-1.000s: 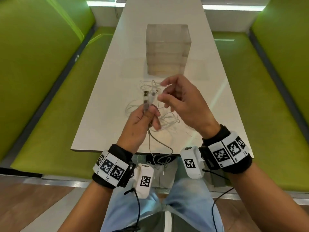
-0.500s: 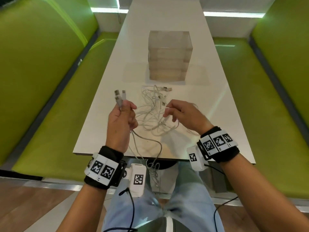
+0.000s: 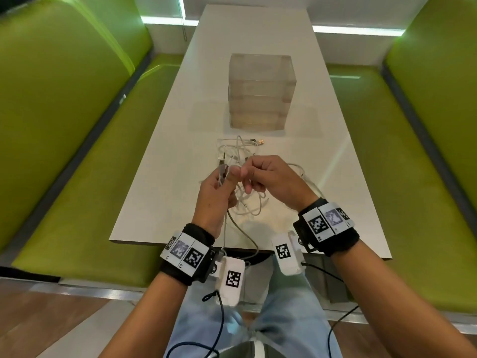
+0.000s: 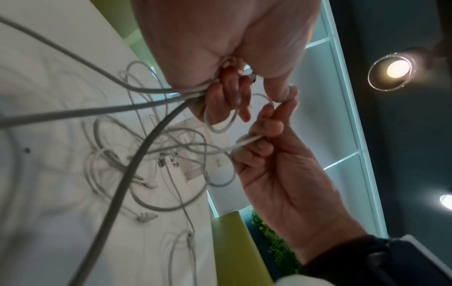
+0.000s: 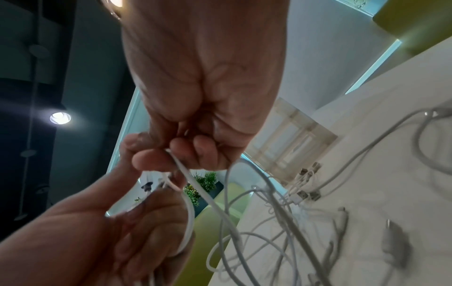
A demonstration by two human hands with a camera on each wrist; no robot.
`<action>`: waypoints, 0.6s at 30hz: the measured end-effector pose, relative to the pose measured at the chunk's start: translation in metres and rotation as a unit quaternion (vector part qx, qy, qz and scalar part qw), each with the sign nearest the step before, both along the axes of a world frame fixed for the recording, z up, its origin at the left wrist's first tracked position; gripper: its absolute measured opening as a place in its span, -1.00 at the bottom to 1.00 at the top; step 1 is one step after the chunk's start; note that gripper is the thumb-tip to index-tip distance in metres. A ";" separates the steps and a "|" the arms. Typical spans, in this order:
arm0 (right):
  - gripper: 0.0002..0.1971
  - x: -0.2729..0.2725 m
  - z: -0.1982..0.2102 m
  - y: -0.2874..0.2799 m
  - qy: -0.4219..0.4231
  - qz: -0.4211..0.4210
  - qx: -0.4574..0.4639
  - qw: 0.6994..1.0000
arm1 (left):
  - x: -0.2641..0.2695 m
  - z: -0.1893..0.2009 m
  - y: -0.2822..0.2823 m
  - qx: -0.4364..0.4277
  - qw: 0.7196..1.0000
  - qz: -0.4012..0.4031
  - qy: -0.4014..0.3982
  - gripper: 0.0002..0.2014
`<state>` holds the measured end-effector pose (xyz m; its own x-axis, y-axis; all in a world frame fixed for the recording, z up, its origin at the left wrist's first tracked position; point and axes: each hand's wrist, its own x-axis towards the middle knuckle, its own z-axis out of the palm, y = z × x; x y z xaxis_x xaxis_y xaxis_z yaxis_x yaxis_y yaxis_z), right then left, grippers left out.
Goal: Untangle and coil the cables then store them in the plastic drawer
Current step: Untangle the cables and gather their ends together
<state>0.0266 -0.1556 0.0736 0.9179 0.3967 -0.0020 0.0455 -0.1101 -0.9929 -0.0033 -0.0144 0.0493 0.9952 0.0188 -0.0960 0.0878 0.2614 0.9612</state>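
Note:
A tangle of white and grey cables (image 3: 238, 156) lies on the white table (image 3: 160, 192), in front of the clear plastic drawer unit (image 3: 260, 91). My left hand (image 3: 227, 177) is raised over the pile and grips a grey cable (image 4: 137, 108) just below its plugs (image 3: 221, 164); the cable hangs down over the table's near edge. My right hand (image 3: 245, 177) meets the left one and pinches a thin white cable (image 4: 244, 143) between thumb and fingers. In the right wrist view that white cable (image 5: 181, 168) runs from my right fingers down into the pile.
Green padded benches (image 3: 77, 151) run along both sides of the narrow table. The drawer unit's drawers look closed. More cable loops (image 3: 304, 177) spread to the right of my hands. Loose plugs (image 5: 305, 195) lie on the table.
My left hand has swung back from the left to the middle with its cable. My right hand has lifted off the pile and now pinches a white cable next to the left thumb.

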 end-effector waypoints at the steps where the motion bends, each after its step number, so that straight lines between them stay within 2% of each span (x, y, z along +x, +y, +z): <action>1: -0.80 0.000 -0.001 0.000 0.014 0.005 0.014 1.000 | 0.000 0.001 0.000 -0.016 1.000 0.009 0.002 -0.78; 3: -0.84 0.000 -0.004 0.000 0.039 0.032 -0.003 0.999 | 0.002 0.005 0.002 -0.040 0.998 0.039 0.011 -0.82; 6: -0.88 0.001 -0.017 -0.005 0.040 0.104 -0.147 0.983 | 0.008 0.018 0.012 -0.092 0.993 0.073 0.007 -0.76; 8: -0.88 0.005 -0.029 -0.011 0.034 0.094 -0.199 0.975 | 0.011 0.026 0.023 -0.120 0.988 0.099 -0.006 -0.72; 13: -0.85 0.019 -0.037 -0.016 -0.031 -0.012 -0.190 0.981 | 0.010 0.023 0.042 -0.116 0.982 0.142 -0.040 -0.72; 16: -0.84 0.019 -0.031 -0.010 -0.068 -0.037 -0.162 0.984 | 0.008 0.013 0.037 -0.075 0.991 0.104 -0.025 -0.77; 18: -0.84 0.016 -0.024 -0.004 -0.085 -0.033 -0.140 0.986 | 0.007 0.007 0.028 -0.020 0.998 0.056 -0.006 -0.68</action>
<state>0.0425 -0.1601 0.0491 0.9382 0.3423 0.0520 0.1914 -0.3877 -0.9017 0.0033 0.0136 0.0563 0.9883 0.1259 -0.0859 0.0436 0.3068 0.9508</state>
